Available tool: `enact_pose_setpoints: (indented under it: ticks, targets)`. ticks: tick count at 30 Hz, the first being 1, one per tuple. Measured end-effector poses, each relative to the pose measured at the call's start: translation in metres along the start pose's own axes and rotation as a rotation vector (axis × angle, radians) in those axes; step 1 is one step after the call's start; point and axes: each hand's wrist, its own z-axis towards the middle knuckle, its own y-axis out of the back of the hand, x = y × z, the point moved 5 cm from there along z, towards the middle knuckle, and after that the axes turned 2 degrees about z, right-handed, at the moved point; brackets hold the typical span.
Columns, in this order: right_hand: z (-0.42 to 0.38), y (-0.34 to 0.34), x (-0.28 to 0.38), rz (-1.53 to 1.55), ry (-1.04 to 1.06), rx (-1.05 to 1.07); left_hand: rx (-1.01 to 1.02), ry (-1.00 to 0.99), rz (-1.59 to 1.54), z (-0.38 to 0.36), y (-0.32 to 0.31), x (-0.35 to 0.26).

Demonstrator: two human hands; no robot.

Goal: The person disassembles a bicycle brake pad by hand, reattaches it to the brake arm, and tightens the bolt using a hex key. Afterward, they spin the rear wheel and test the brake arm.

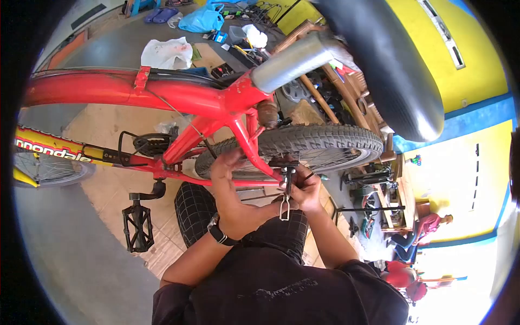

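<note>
A red bicycle frame (189, 97) crosses the view, with a knobby rear tire (325, 138) in front of me. My left hand (238, 200) reaches between the frame tubes and the wheel, some fingers behind the red tube; its thumb stretches toward a metal brake part (285, 203). My right hand (306, 189) has its fingers bent around the black and silver brake assembly (288, 172) beside the wheel. Its fingertips are partly hidden there. A black watch (219, 232) sits on my left wrist.
A black saddle (395, 70) on a silver seat post (292, 62) juts out at upper right. A black pedal (139, 227) hangs at lower left. Another bicycle's yellow frame (70, 151) is at left. Tools and bags lie beyond. A seated person (425, 230) is far right.
</note>
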Motion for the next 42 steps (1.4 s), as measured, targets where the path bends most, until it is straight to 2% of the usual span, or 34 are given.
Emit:
enact_pose_setpoints:
  ticks: [1, 4, 7, 10, 13, 16, 20, 24, 26, 28, 30, 35, 38, 42]
  targets:
    - [0.001, -0.003, 0.004, -0.015, 0.024, 0.018, -0.023, 0.021, -0.082, 0.002, -0.001, 0.004]
    - [0.003, -0.009, 0.005, 0.011, 0.047, 0.027, 0.138, 0.169, -0.224, 0.005, -0.003, 0.012]
    - [0.003, -0.010, 0.009, -0.028, 0.074, 0.012, 0.151, 0.306, -0.315, 0.010, -0.005, 0.009]
    - [0.001, -0.006, 0.006, -0.037, 0.021, -0.057, 0.236, 0.309, -0.249, 0.012, -0.005, 0.015]
    - [0.002, -0.005, 0.001, -0.037, -0.016, -0.174, 0.168, 0.379, -0.293, 0.021, -0.007, 0.014]
    - [0.008, -0.025, 0.022, -0.092, -0.061, -0.155, 0.217, 0.244, -0.056, 0.024, -0.003, 0.018]
    - [-0.004, -0.007, 0.005, -0.108, -0.035, -0.089, 0.117, 0.332, -0.082, 0.030, -0.006, 0.018]
    - [-0.008, -0.001, 0.002, -0.049, -0.098, -0.138, 0.118, 0.142, 0.059, 0.041, -0.004, 0.012]
    - [-0.004, -0.001, 0.002, 0.024, -0.111, -0.168, 0.090, 0.144, 0.051, 0.045, -0.004, 0.013]
    - [-0.003, 0.000, 0.005, 0.063, -0.135, -0.186, 0.061, 0.244, -0.024, 0.043, -0.008, 0.016]
    - [0.003, -0.007, 0.014, -0.008, -0.136, -0.276, 0.075, 0.250, -0.056, 0.041, -0.013, 0.024]
    - [0.003, -0.003, 0.014, 0.255, -0.155, -0.259, 0.074, 0.392, 0.012, 0.044, -0.012, 0.027]
    - [0.005, -0.008, 0.019, 0.447, -0.169, -0.266, 0.035, 0.411, 0.018, 0.049, -0.015, 0.022]
    - [0.005, -0.011, 0.024, 0.193, -0.117, -0.287, 0.005, 0.396, -0.022, 0.049, -0.017, 0.021]
